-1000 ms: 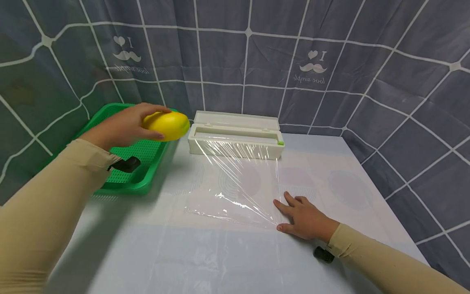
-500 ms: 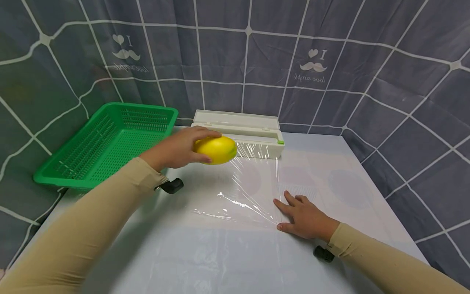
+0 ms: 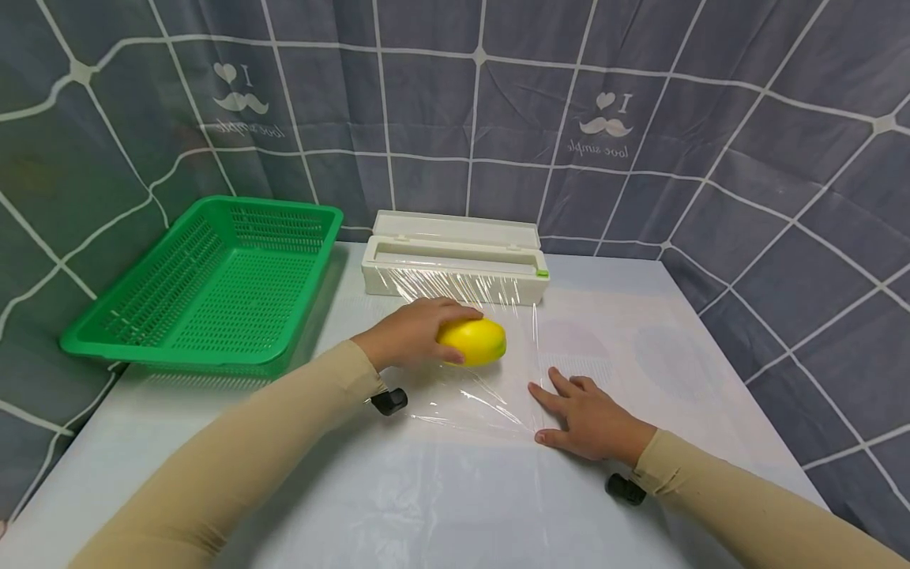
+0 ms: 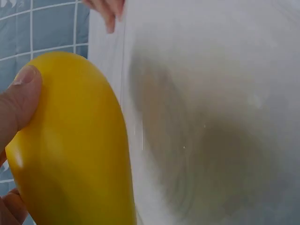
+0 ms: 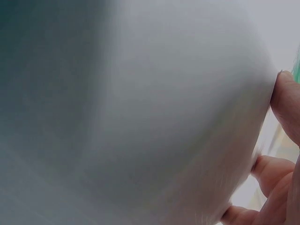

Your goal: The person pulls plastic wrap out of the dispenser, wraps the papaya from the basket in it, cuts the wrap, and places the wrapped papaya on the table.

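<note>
Over clear film (image 3: 492,397), left fingers (image 3: 460,313) gripping yellow fruit (image 3: 479,342), right fingers (image 3: 549,400) spread.

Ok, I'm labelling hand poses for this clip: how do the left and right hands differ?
The left hand is curled round a yellow fruit; the right hand rests with fingers spread at the clear film's edge. The left hand is closer to the white box than the right hand is. Both have tan sleeves and a black device at the wrist.
</note>
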### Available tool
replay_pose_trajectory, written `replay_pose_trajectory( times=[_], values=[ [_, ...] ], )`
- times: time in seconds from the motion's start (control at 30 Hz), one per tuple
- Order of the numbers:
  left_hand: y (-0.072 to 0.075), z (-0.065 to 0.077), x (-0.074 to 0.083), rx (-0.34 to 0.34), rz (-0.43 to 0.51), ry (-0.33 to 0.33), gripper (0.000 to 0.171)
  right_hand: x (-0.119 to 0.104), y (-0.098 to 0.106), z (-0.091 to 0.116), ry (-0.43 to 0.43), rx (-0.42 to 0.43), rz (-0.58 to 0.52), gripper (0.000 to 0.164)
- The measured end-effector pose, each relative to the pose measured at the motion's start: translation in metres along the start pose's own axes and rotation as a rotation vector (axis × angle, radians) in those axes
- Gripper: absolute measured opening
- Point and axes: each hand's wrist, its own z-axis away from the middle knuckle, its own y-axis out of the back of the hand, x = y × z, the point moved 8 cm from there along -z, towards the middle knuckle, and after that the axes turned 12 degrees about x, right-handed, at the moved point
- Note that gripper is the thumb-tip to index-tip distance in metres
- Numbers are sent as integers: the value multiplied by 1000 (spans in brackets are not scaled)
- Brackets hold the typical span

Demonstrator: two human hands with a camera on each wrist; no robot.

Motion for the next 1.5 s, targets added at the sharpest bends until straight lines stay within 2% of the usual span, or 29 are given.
replay_pose_trajectory(
  times=[0.13, 0.33, 0.47, 0.67, 0.83, 1.0, 1.27, 1.37, 1.5],
  values=[
    [-12, 0, 1, -13, -27, 12, 73, -1, 1, 0, 2, -2, 1, 84],
    [-19, 3, -2, -8, -13, 42, 72, -1, 2, 1, 14, 10, 17, 84],
    [-24, 5, -4, -1, -25, 33, 70, -2, 4, 2, 28, 25, 19, 83],
    [-23, 9, -2, 12, -53, -21, 74, -3, 5, 3, 33, 23, 22, 82],
    [-22, 12, -5, 6, -27, -20, 75, -4, 7, 6, 44, 26, 14, 81],
    [-21, 14, -6, 2, 0, -8, 75, -7, 9, 10, 55, 37, -32, 88],
    [-23, 15, -6, 12, 17, -10, 75, -3, 16, 22, -13, 35, -245, 102],
    [-24, 16, -4, 23, 7, -24, 75, -4, 19, 23, 5, 64, -251, 99],
    [-22, 18, -4, 38, 0, -23, 77, -11, 26, 22, 68, 148, -208, 88]
  ],
)
